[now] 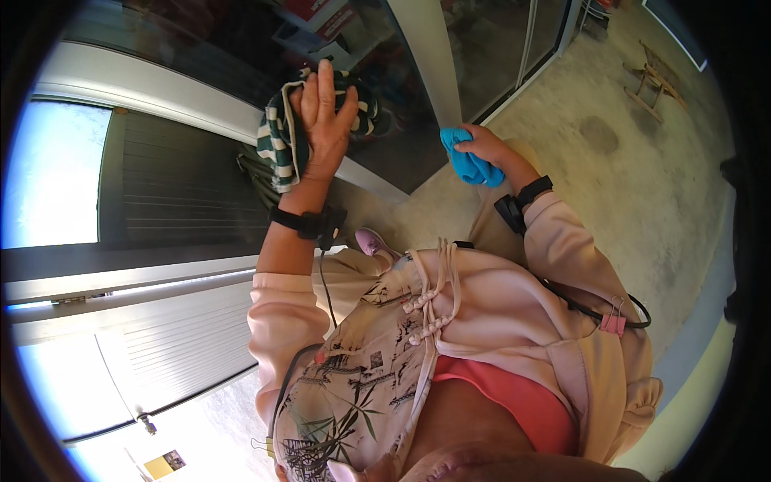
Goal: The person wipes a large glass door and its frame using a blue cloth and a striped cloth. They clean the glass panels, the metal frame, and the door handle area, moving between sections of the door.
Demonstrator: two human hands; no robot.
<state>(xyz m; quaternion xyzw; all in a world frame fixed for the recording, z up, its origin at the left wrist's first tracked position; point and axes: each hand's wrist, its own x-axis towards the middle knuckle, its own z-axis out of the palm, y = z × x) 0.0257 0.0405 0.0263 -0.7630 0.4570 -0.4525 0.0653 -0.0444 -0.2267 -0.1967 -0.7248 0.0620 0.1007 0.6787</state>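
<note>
My left hand (324,123) lies spread over a green-and-white striped cloth (278,144) and holds it against a dark glass pane (385,90). Part of the cloth hangs beside the wrist, and the part beneath my palm is hidden. A bunched blue cloth (467,159) is gripped in my right hand (483,144), close to the lower end of the pane's light frame post (430,54). Both wrists wear black straps with small devices.
A second glass panel (491,51) stands beyond the post. On the concrete floor (602,175) sits a small wooden folding stool (653,84). A slatted dark panel (181,181) and a bright window (57,175) are on the left. Cables run along both sleeves.
</note>
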